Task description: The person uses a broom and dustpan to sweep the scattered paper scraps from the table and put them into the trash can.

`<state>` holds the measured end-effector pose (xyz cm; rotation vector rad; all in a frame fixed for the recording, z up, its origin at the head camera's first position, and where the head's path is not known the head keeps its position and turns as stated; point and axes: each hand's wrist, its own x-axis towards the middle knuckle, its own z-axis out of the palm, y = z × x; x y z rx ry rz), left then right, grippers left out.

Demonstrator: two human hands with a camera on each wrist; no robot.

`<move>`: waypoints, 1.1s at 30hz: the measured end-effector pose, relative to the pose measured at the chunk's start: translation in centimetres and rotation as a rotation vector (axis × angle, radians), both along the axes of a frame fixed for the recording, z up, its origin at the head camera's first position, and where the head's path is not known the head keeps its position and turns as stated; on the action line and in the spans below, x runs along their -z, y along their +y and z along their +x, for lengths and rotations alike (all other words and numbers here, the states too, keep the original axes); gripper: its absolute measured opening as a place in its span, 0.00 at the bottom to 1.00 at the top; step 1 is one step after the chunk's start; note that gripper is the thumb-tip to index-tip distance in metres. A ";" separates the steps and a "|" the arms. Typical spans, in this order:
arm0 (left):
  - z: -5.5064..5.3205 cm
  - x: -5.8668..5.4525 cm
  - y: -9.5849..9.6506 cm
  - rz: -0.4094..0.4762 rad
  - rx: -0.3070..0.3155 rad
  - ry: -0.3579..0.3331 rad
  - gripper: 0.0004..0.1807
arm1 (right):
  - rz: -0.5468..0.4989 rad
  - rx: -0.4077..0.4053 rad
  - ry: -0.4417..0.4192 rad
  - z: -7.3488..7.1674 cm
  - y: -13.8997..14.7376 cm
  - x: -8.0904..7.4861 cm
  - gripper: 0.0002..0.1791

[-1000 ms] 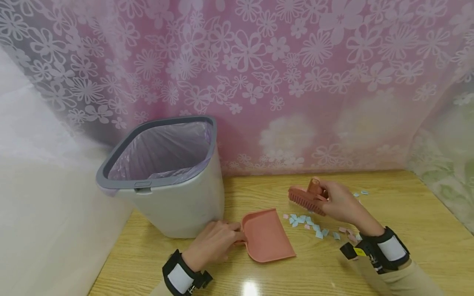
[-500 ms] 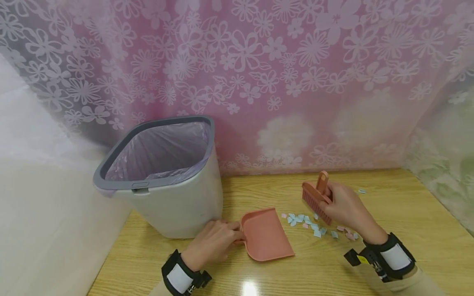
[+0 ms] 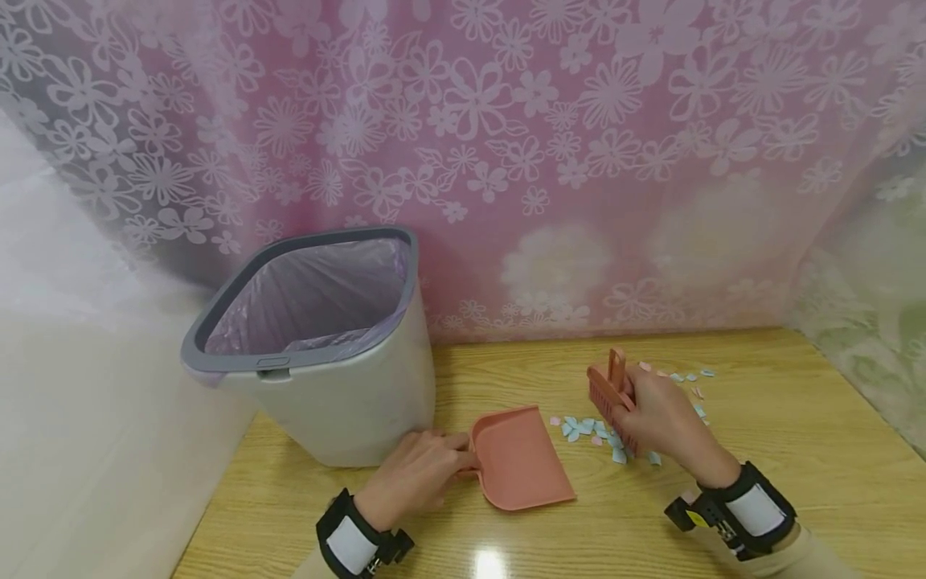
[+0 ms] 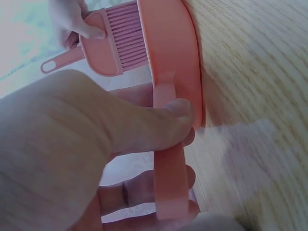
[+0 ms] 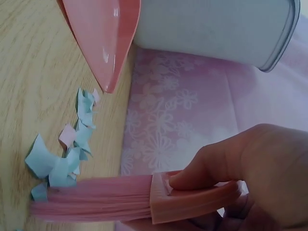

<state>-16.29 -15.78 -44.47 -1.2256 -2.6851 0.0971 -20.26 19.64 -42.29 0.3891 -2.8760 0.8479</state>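
A coral-pink dustpan (image 3: 522, 460) lies flat on the wooden table, its wide edge facing right. My left hand (image 3: 421, 473) grips its handle (image 4: 171, 187), thumb on top and fingers curled underneath. On the right, my right hand (image 3: 661, 412) holds a matching small brush (image 3: 608, 392) with the thumb pressed on its body. The bristles (image 5: 91, 198) touch the table beside light blue paper scraps (image 5: 53, 163). Those scraps, with a few pink ones, lie in a band between brush and dustpan. More scraps (image 3: 690, 376) are scattered behind and right of my right hand.
A light grey trash bin (image 3: 362, 402) with a dark grey rim and a purple liner bag (image 3: 318, 297) stands at the left, close by my left hand. Behind the table (image 3: 499, 374) hangs a pink flowered curtain (image 3: 463, 161).
My right hand first swung the brush rightward, then brought it toward the front and a little left, against the scraps. My left hand and the dustpan have stayed in place.
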 end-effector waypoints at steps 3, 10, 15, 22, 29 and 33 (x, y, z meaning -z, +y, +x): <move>0.0 0.1 0.0 -0.003 -0.003 -0.001 0.12 | 0.006 0.007 0.014 0.1 -0.3 0.2 0.07; 0.1 0.2 0.0 -0.025 -0.009 0.008 0.30 | -0.017 -0.010 -0.014 0.3 -0.8 0.3 0.08; 0.1 0.2 0.1 -0.030 -0.011 0.007 0.32 | -0.016 -0.020 -0.027 0.5 -1.3 0.4 0.06; 0.0 0.1 0.1 -0.016 -0.006 0.025 0.24 | -0.014 -0.064 0.012 1.0 -3.2 0.6 0.07; 0.1 0.1 0.1 -0.019 -0.010 0.026 0.23 | -0.097 -0.095 -0.039 1.6 -5.3 0.7 0.07; 0.1 0.1 0.2 -0.022 -0.007 0.032 0.20 | -0.124 -0.134 -0.034 2.0 -6.2 0.8 0.05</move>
